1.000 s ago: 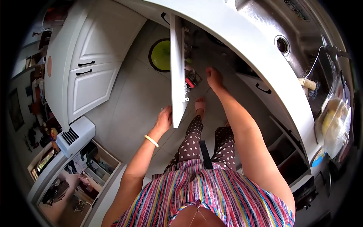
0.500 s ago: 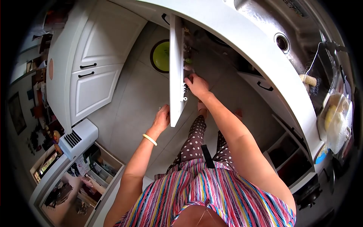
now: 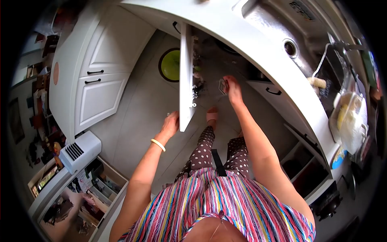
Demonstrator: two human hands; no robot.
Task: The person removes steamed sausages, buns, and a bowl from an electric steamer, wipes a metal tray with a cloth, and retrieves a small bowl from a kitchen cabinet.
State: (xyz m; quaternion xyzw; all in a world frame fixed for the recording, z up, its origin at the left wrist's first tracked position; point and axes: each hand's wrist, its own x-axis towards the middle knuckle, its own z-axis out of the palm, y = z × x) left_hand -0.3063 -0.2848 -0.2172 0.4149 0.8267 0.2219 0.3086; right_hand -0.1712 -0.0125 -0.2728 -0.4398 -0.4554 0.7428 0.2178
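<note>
A white cabinet door [image 3: 185, 80] stands open, seen nearly edge-on. My left hand [image 3: 171, 124], with a pale bangle at its wrist, is closed at the door's outer face near the free end; its fingertips are partly hidden. Small items [image 3: 196, 88] hang in a row along the door's inner side, among them white hooks and dark pieces. To the right of the door, my right hand [image 3: 234, 90] is closed on a small, light-framed object [image 3: 222, 86] whose kind I cannot make out. It is held apart from the door, above the floor.
A green round basin [image 3: 170, 64] with a dark rim lies on the tiled floor behind the door. Above runs a white counter with a metal sink [image 3: 278, 24]. An open drawer [image 3: 109, 201] full of things is at lower left, beside white cupboards [image 3: 98, 92].
My right hand has moved away from the door's inner side to the right, now with the small light-framed object in it. The left hand has stayed at the door.
</note>
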